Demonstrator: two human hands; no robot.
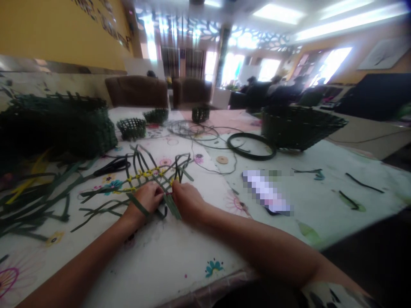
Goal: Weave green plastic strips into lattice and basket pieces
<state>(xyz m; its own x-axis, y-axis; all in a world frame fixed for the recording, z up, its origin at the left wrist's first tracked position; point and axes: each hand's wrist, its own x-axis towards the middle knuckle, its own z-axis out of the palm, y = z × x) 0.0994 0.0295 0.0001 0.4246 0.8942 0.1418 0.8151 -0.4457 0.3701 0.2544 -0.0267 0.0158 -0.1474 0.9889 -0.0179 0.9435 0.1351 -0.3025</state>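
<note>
A flat, open weave of dark green plastic strips [150,179] lies on the floral tablecloth [154,265], crossed by a row of yellow strips. My left hand [147,197] and my right hand [188,200] meet at its near edge, their fingertips almost touching. Both pinch green strips there, and a wider strip hangs down between them. The fingers hide the crossings underneath. To the left of the weave, black-handled scissors [112,167] rest beside a spread of loose green strips [41,192].
Finished green woven baskets stand along the table: a large one [58,124] at left, a large one [298,126] at right, and small ones [131,128] between. A green strip coil [252,145], tangled black wire [192,130] and a pixelated object [266,192] lie nearby. Seated people [272,90] are far back.
</note>
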